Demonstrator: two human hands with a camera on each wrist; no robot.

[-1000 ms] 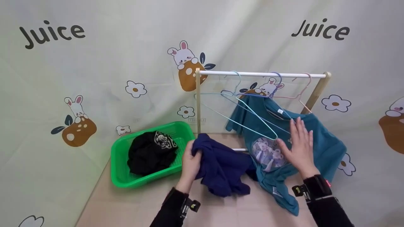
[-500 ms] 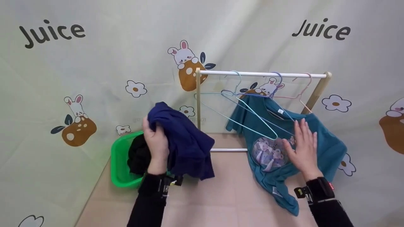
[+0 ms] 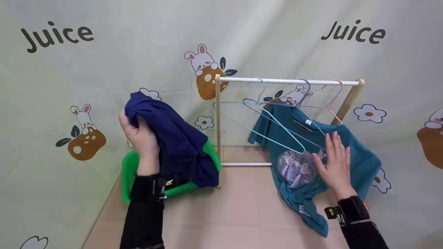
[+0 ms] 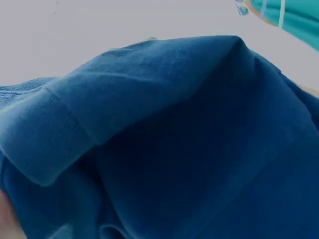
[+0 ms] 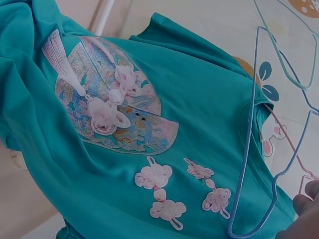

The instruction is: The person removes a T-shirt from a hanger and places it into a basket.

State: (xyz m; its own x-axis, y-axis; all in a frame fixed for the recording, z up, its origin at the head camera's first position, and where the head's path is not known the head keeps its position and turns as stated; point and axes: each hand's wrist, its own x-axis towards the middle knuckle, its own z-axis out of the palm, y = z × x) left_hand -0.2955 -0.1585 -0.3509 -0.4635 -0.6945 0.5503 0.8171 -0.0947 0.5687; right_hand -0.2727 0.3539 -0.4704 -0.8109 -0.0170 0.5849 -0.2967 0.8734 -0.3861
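My left hand [image 3: 143, 145] grips a bunched navy garment [image 3: 176, 138] above the green basket [image 3: 126, 173]. In the left wrist view the navy cloth [image 4: 199, 139] fills most of the frame. My right hand [image 3: 335, 166] has its fingers straight, in front of a teal T-shirt [image 3: 360, 155] with a pale printed patch. In the right wrist view, its fingers show at the lower right edge, near the blue hanger [image 5: 244, 174]; contact is unclear. The shirt hangs on the pink hanger [image 3: 334, 102]. A light-blue hanger [image 3: 283, 128] carries no garment.
A small rack with a white top rail [image 3: 277, 81] and wooden posts [image 3: 218, 121] stands at the back right of the table [image 3: 238, 207]. A patterned curtain [image 3: 138, 52] closes off the back. The navy cloth covers most of the basket.
My left hand has carried the navy garment left and up, from in front of the rack to over the green basket. The right hand has shifted slightly right.
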